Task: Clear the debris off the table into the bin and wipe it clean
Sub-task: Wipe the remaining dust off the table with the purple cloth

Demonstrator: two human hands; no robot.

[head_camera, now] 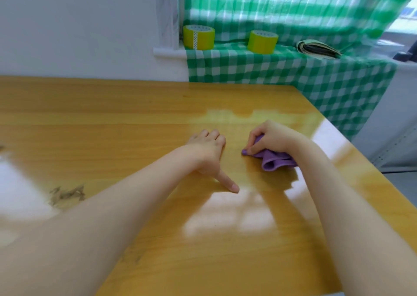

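My right hand [269,138] grips a crumpled purple cloth [276,160] and holds it down on the glossy wooden table [135,106], right of centre. My left hand [208,148] rests flat on the table just left of the cloth, fingers straight and thumb spread toward me. A small heap of brownish debris [67,195] lies blurred on the table at the left, beside my left forearm. No bin is in view.
Behind the table a ledge draped in green checked cloth [293,70] carries two yellow-green tape rolls [198,36] [262,41] and a folded booklet [318,48]. The table's right edge [361,151] runs diagonally, with floor beyond it.
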